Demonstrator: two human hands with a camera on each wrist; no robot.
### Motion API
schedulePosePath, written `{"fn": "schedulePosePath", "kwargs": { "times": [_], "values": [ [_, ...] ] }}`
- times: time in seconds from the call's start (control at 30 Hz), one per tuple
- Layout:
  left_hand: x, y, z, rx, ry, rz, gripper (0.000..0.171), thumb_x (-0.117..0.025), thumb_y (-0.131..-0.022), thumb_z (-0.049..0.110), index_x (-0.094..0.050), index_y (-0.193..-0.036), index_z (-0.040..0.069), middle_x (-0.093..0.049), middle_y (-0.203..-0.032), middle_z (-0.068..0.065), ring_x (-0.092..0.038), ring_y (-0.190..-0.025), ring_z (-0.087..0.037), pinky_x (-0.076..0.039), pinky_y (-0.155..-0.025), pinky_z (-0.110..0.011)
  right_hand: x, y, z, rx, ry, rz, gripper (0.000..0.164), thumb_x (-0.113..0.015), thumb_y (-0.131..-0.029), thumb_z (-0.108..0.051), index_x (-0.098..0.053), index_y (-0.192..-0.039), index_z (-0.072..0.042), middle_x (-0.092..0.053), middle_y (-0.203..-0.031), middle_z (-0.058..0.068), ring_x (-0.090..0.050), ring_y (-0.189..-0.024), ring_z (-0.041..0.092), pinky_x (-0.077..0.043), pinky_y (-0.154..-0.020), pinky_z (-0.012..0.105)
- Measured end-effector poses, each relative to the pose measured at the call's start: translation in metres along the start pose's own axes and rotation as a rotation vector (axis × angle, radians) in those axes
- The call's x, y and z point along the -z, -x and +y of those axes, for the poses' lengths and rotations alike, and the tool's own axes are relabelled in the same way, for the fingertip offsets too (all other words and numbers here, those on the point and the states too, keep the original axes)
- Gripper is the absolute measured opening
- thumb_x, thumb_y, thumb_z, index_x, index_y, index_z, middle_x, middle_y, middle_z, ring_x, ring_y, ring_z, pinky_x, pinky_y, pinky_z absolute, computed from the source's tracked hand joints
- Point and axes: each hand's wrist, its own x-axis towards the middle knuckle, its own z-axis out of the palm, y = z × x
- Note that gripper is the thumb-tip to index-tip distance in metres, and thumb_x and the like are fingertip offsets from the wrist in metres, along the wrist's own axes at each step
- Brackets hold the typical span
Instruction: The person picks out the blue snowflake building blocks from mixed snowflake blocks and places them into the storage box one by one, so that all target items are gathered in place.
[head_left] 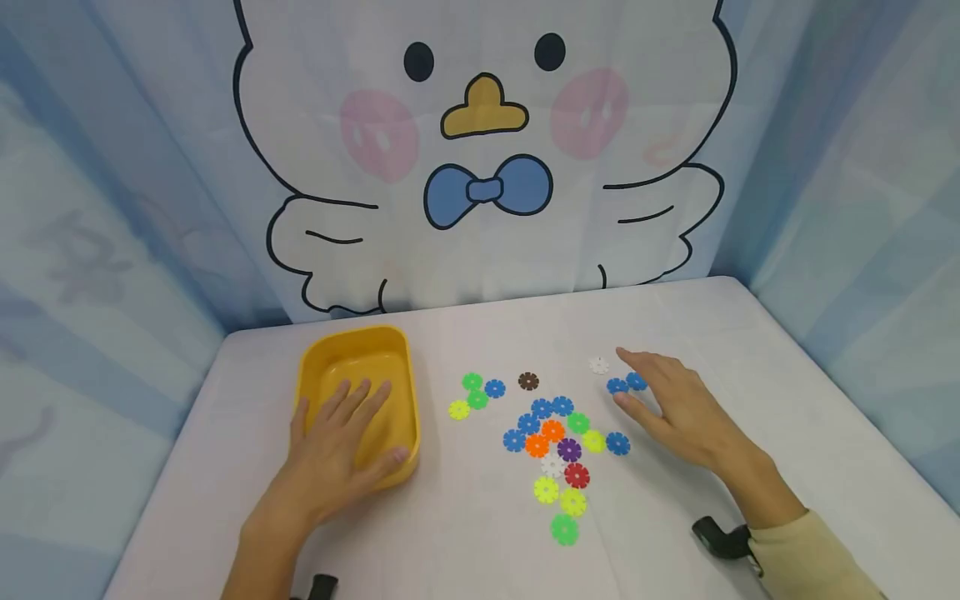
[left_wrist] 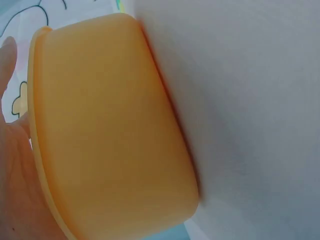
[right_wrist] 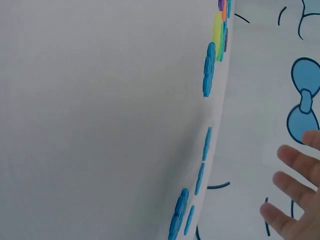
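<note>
A yellow plastic tray [head_left: 411,392] stands at the table's left. My left hand [head_left: 330,454] is spread over its near part, fingers reaching above the inside and thumb over the right rim; contact is hard to tell. In the left wrist view, the tray's outer wall [left_wrist: 110,125] fills the middle, with part of the hand [left_wrist: 20,175] beside its rim. My right hand [head_left: 678,408] hovers open above the table at the right, holding nothing. Blue notched plastic discs [head_left: 617,386] lie by its fingertips, partly hidden. In the right wrist view, its fingers [right_wrist: 297,192] are spread apart.
Several notched discs in orange [head_left: 552,430], purple [head_left: 569,450], red [head_left: 577,476], yellow [head_left: 546,490] and other colours lie mid-table. A smaller group with green discs [head_left: 472,381] and a brown disc [head_left: 528,381] lies farther back. A printed curtain [head_left: 487,250] stands behind.
</note>
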Motion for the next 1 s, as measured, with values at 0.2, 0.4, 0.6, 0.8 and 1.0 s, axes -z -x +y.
{"fn": "schedulePosePath", "kwargs": {
  "times": [0.2, 0.4, 0.6, 0.8, 1.0],
  "values": [
    [-0.004, 0.001, 0.002, -0.005, 0.023, -0.017, 0.088, -0.057, -0.088, 0.078, -0.037, -0.16, 0.031, -0.042, -0.162, -0.007, -0.028, -0.153, -0.038, -0.003, -0.119, -0.074, -0.004, -0.005, -0.004, -0.034, -0.092, -0.064, 0.063, -0.062, -0.102, -0.037, -0.042, -0.157, -0.013, -0.051, -0.15, 0.015, -0.044, -0.137, 0.037, -0.042, -0.107, 0.068],
    [-0.006, 0.003, 0.007, 0.015, 0.017, -0.073, 0.094, -0.061, -0.082, 0.082, -0.041, -0.158, 0.03, -0.045, -0.16, -0.006, -0.031, -0.151, -0.037, -0.004, -0.119, -0.073, -0.011, -0.013, -0.004, -0.047, -0.138, -0.098, 0.06, -0.059, -0.103, -0.039, -0.044, -0.155, -0.013, -0.053, -0.148, 0.013, -0.045, -0.138, 0.036, -0.042, -0.108, 0.067],
    [-0.008, 0.002, 0.009, -0.011, 0.005, -0.057, 0.095, -0.07, -0.079, 0.078, -0.045, -0.155, 0.027, -0.047, -0.157, -0.005, -0.034, -0.149, -0.035, -0.011, -0.117, -0.075, -0.014, -0.019, -0.003, -0.045, -0.178, -0.111, 0.057, -0.061, -0.103, -0.037, -0.048, -0.152, -0.011, -0.058, -0.144, 0.012, -0.051, -0.132, 0.036, -0.048, -0.102, 0.065],
    [-0.009, 0.001, 0.008, -0.029, 0.002, -0.047, 0.093, -0.077, -0.077, 0.072, -0.049, -0.152, 0.025, -0.052, -0.152, -0.006, -0.04, -0.144, -0.036, -0.014, -0.115, -0.077, -0.019, -0.028, -0.004, -0.035, -0.237, -0.131, 0.056, -0.064, -0.102, -0.036, -0.05, -0.15, -0.01, -0.062, -0.141, 0.013, -0.061, -0.121, 0.037, -0.055, -0.095, 0.059],
    [-0.009, 0.0, 0.009, -0.018, -0.014, -0.068, 0.089, -0.078, -0.078, 0.07, -0.052, -0.148, 0.023, -0.056, -0.147, -0.007, -0.044, -0.14, -0.035, -0.015, -0.116, -0.074, -0.023, -0.038, -0.003, -0.033, -0.268, -0.154, 0.056, -0.07, -0.099, -0.034, -0.054, -0.146, -0.009, -0.066, -0.135, 0.011, -0.063, -0.119, 0.033, -0.055, -0.098, 0.054]
  ]
}}
